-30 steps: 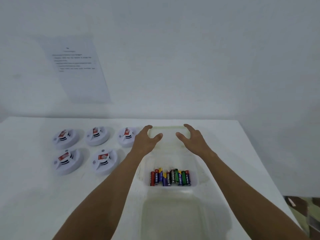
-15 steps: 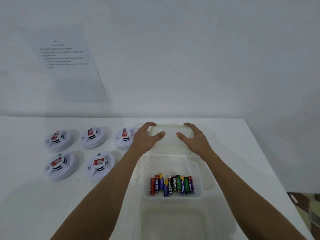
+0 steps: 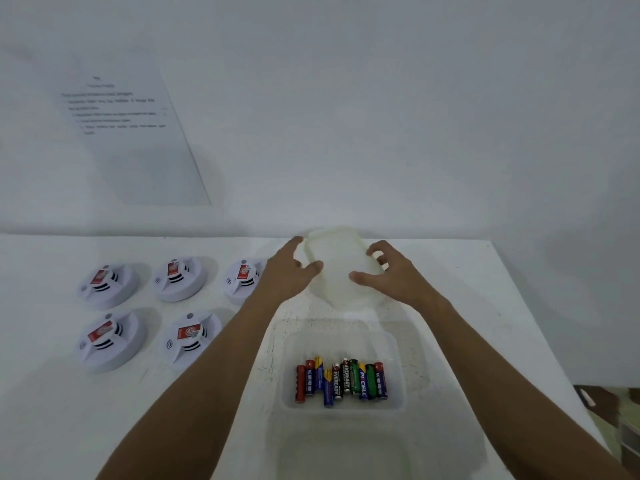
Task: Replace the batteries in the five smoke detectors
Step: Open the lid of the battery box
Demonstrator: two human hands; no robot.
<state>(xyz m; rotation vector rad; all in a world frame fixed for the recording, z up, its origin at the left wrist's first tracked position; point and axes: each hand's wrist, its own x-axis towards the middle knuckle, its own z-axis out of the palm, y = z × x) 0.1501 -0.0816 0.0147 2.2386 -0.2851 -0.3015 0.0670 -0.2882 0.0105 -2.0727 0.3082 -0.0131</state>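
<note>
At the bottom centre of the frame sits a translucent plastic container (image 3: 377,459), its near part running out of view, on the white table (image 3: 52,427). Just above it in the frame stands a smaller clear tray (image 3: 341,344) with a row of batteries (image 3: 341,381) lying side by side along its near wall, in red, blue, black and green wrappers, some with readable brand print. Two bare forearms rise from the lower corners toward the middle of the frame. The left hand (image 3: 289,271) and the right hand (image 3: 394,275) meet at a cloudy white lid (image 3: 341,268) at the centre, beyond the tray; the left hand's thumb lies on its left edge and its fingers curl round the far corner, while the right hand's thumb presses the near right side and its fingers hook over the right rim, so both hands grip the lid. The lid looks tilted, far edge raised, though whether its near edge touches the table I cannot tell. At the left middle of the frame five white smoke detectors (image 3: 180,277) lie in two rows, three farther and two nearer, each with a red label. On the wall (image 3: 415,116) at upper left hangs a printed sheet of paper (image 3: 128,133), its text too blurred to read.
</note>
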